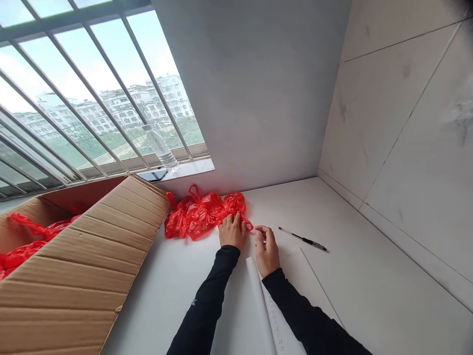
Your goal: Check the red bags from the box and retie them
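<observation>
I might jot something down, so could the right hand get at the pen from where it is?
Probably yes: the pen lies on the white surface just right of the right hand, with nothing visible between them. Whether that hand is pinching something is unclear.

Indoor room corner, home or workplace indeterminable: smooth grey wall (pixel 258 88), white marble-veined wall panels (pixel 424 148) with dark seams. One window (pixel 90 74) with grey metal bars (pixel 156 86), facing white multi-storey buildings (pixel 172 93). One flat white tabletop (pixel 295 207).
</observation>
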